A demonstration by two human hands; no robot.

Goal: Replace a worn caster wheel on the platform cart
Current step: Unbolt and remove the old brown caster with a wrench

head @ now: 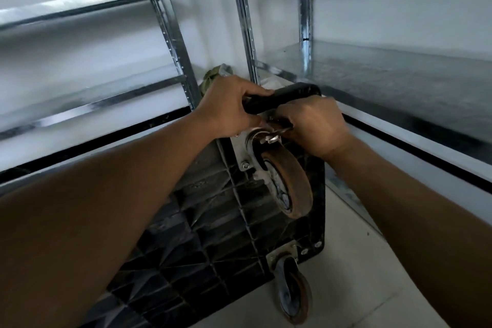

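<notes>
The black platform cart (213, 221) stands tipped on its side, its ribbed underside facing me. A worn brown caster wheel (288, 186) sits in a metal bracket bolted near the cart's upper corner. My left hand (231, 106) grips the cart's top edge beside the bracket, thumb over the rim. My right hand (316, 125) holds a metal tool, seemingly a wrench (277, 131), at the top of the caster's mounting plate (241, 153). The tool's head is mostly hidden by my fingers. A second caster (292, 290) hangs at the lower corner.
Galvanized metal shelving stands to the left (165, 24) and right (399, 72) of the cart. A greenish bundle (213, 74) lies behind my left hand in the corner. Pale floor tiles (359, 261) show at lower right.
</notes>
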